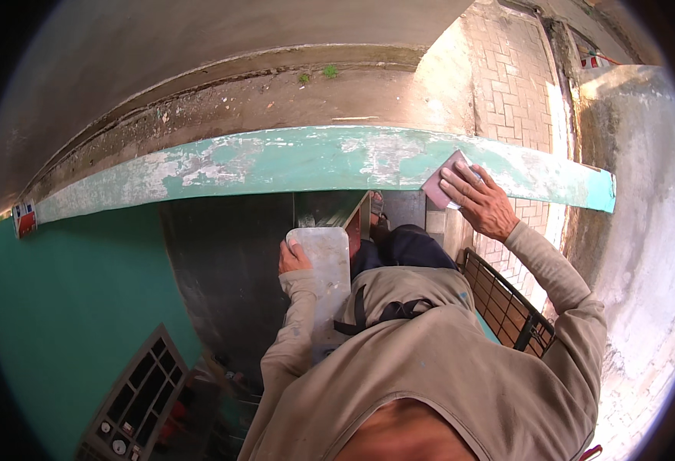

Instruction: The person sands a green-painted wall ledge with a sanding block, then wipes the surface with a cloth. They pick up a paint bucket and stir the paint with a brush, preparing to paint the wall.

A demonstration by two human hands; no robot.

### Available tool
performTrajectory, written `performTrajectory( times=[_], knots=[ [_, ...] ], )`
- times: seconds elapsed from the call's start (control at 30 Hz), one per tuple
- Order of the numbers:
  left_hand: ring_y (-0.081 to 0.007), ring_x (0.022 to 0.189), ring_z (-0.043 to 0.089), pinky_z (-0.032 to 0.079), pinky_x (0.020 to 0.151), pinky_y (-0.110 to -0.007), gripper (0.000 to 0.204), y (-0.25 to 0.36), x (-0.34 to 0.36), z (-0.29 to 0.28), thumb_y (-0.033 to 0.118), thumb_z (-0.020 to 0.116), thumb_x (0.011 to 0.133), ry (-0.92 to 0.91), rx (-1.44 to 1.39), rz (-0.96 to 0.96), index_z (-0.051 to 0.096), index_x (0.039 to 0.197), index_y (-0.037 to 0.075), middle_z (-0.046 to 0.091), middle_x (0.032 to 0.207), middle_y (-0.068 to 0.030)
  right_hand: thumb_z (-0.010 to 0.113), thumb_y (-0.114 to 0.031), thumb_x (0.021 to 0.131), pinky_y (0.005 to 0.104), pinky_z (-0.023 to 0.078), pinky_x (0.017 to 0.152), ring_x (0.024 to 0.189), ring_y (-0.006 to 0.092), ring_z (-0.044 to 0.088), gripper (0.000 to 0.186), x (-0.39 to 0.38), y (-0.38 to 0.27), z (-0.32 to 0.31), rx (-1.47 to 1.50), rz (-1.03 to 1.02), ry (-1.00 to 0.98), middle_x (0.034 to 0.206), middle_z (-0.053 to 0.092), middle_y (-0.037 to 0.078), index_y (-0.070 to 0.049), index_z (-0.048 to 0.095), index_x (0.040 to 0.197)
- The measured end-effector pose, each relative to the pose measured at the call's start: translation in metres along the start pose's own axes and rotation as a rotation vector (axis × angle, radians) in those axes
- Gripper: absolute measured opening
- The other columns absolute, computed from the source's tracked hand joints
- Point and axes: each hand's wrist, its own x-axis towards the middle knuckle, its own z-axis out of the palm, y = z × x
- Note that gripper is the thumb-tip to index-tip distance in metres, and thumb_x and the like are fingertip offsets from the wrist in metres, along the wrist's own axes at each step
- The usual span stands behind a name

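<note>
My right hand (479,201): fingers flat and spread, pressing a small pinkish sanding pad (445,184) on top of the green peeling ledge (291,163) | my left hand (293,257): fingers curled around the grey ladder top (324,253) below the ledge.

Ledge top: the peeling green-painted concrete ledge (276,165) lies bare leftward.
Below: a black metal grille (506,303) crowds the right.

A flaking green ledge (276,165) carries a pinkish sanding sheet (443,183) pressed flat on it.
</note>
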Motion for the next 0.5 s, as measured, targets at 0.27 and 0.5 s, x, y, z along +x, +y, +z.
performTrajectory(
  times=[0.27,0.5],
  knots=[
    [-0.0442,0.105,0.059,0.048,0.089,-0.049,0.051,0.01,-0.001,-0.01,0.039,0.042,0.097,-0.046,-0.002,0.003,0.057,0.122,-0.003,0.062,0.118,-0.0257,0.064,-0.021,0.081,0.0468,0.026,0.118,0.143,0.0251,0.032,0.068,0.143,-0.07,0.013,0.194,-0.259,0.097,0.153,0.036,0.005,-0.012,0.041,0.145],
    [-0.0436,0.106,0.06,0.048,0.088,-0.049,0.052,0.016,0.0,-0.018,0.04,0.042,0.097,-0.084,0.033,-0.051,0.057,0.124,-0.002,0.062,0.118,-0.0251,0.062,-0.022,0.084,0.0454,0.027,0.117,0.143,0.025,0.031,0.065,0.248,-0.128,0.033,0.209,-0.383,0.246,0.153,0.036,0.004,-0.014,0.04,0.145]
  ],
)
